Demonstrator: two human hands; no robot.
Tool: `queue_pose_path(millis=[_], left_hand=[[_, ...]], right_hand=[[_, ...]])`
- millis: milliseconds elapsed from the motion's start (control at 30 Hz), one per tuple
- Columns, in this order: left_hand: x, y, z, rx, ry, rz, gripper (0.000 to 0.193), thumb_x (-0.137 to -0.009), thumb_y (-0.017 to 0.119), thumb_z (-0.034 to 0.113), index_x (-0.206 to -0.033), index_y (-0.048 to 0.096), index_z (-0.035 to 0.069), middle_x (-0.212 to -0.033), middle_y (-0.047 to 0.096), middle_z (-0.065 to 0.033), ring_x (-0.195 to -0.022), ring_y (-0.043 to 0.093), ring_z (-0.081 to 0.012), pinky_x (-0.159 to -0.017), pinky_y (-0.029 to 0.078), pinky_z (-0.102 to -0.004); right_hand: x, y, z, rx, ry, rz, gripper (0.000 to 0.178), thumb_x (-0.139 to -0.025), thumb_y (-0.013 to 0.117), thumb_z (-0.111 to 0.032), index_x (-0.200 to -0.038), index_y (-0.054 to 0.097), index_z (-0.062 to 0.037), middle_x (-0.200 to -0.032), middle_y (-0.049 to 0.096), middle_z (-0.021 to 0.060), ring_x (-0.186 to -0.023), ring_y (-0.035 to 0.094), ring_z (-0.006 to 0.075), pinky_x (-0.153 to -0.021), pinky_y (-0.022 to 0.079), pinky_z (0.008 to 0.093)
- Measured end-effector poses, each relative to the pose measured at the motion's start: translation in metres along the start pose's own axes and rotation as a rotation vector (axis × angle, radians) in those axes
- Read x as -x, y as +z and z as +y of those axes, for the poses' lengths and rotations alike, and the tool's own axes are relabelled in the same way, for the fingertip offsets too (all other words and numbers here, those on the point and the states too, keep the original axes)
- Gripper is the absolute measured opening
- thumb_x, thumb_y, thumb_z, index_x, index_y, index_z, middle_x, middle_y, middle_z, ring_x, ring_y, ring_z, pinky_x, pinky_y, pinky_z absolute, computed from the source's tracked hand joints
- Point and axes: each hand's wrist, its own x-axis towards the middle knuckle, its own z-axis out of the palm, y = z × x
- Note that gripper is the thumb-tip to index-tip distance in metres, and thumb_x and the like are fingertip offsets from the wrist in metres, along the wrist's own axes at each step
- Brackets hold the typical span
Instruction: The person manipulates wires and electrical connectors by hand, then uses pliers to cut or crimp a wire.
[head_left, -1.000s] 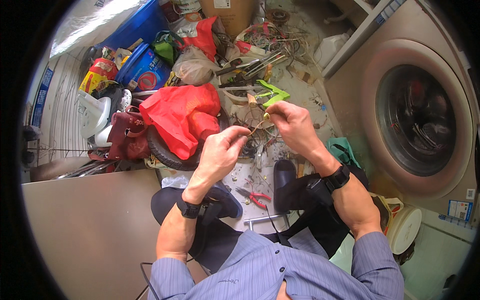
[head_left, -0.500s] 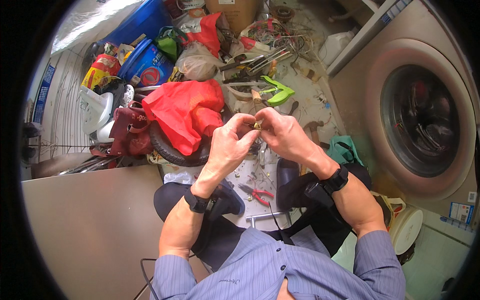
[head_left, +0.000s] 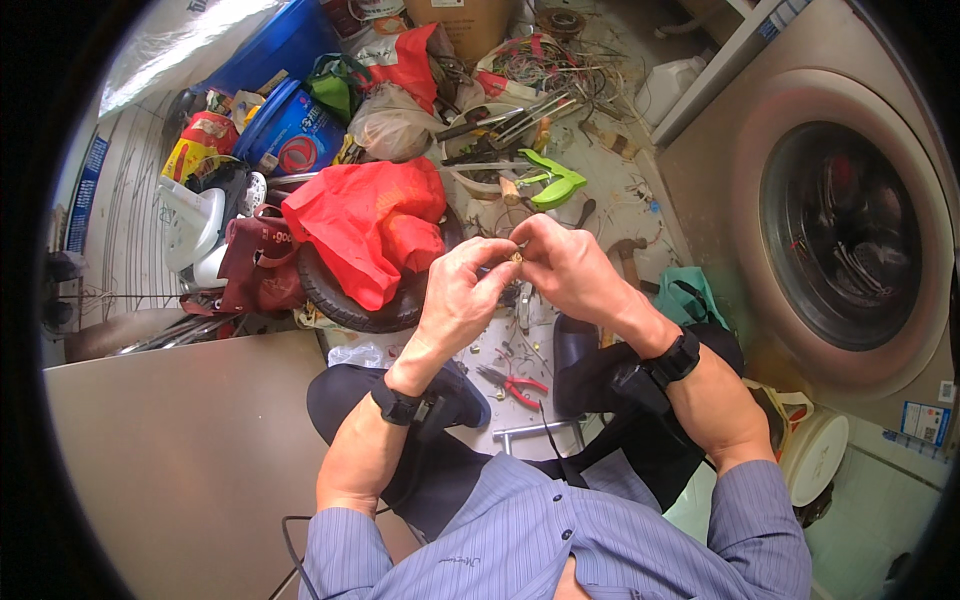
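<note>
Both hands meet fingertip to fingertip in front of me, above the cluttered floor. Between them is a small brass-coloured metal piece (head_left: 517,258), mostly covered by the fingers, so its exact kind does not show. My left hand (head_left: 465,285) pinches it from the left with thumb and forefinger. From the other side, my right hand (head_left: 568,262) has its thumb and bent fingers closed on the same piece. Below the hands, on the floor between my feet, lie red-handled pliers (head_left: 515,385) with small scraps around them.
A red cloth bag (head_left: 370,230) lies over a black tyre (head_left: 345,305) at left. Beyond are a blue bucket (head_left: 295,125), a green spring clamp (head_left: 555,182) and a hammer (head_left: 628,260). A washing machine (head_left: 740,180) stands at right, a flat grey panel (head_left: 190,450) at lower left.
The fingers have shifted slightly around the small brass piece, which now shows less between them. Forearms and surrounding things stay nearly where they were.
</note>
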Motion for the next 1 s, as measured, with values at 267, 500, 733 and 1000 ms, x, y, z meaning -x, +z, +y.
queue_pose_path(millis=[267, 500, 733, 1000], left_hand=[[0.003, 0.010, 0.003, -0.002, 0.044, 0.111, 0.019, -0.087, 0.070, 0.006, -0.104, 0.070, -0.003, -0.092, 0.070, -0.0120, -0.084, 0.067, -0.0171, -0.076, 0.053, -0.0282], [0.001, 0.012, -0.001, 0.086, -0.011, 0.191, 0.017, -0.085, 0.071, 0.006, -0.100, 0.072, -0.001, -0.091, 0.071, -0.0144, -0.080, 0.069, -0.0218, -0.072, 0.054, -0.0295], [0.001, 0.009, 0.000, -0.161, 0.120, 0.166, 0.018, -0.086, 0.071, 0.003, -0.103, 0.070, -0.002, -0.093, 0.072, -0.0104, -0.083, 0.070, -0.0141, -0.076, 0.055, -0.0263], [0.001, 0.010, 0.007, -0.123, 0.106, 0.201, 0.017, -0.082, 0.073, 0.004, -0.098, 0.069, 0.001, -0.083, 0.065, -0.0122, -0.068, 0.063, -0.0237, -0.063, 0.051, -0.0317]], right_hand=[[0.000, 0.002, -0.001, -0.020, -0.030, 0.064, 0.019, -0.085, 0.061, 0.000, -0.103, 0.056, 0.0014, -0.084, 0.069, 0.0210, -0.081, 0.071, 0.0360, -0.070, 0.056, 0.0395], [0.001, -0.002, -0.002, 0.008, -0.121, 0.053, 0.027, -0.086, 0.064, -0.004, -0.111, 0.057, 0.0019, -0.088, 0.069, 0.0235, -0.086, 0.071, 0.0365, -0.072, 0.056, 0.0411], [0.002, -0.006, 0.002, 0.143, -0.181, 0.065, 0.018, -0.087, 0.068, -0.009, -0.102, 0.066, 0.0003, -0.086, 0.069, 0.0188, -0.078, 0.071, 0.0317, -0.067, 0.056, 0.0355], [0.001, -0.005, 0.003, 0.312, -0.264, 0.109, 0.008, -0.086, 0.067, -0.008, -0.090, 0.064, -0.0015, -0.077, 0.066, 0.0161, -0.069, 0.066, 0.0349, -0.061, 0.054, 0.0391]])
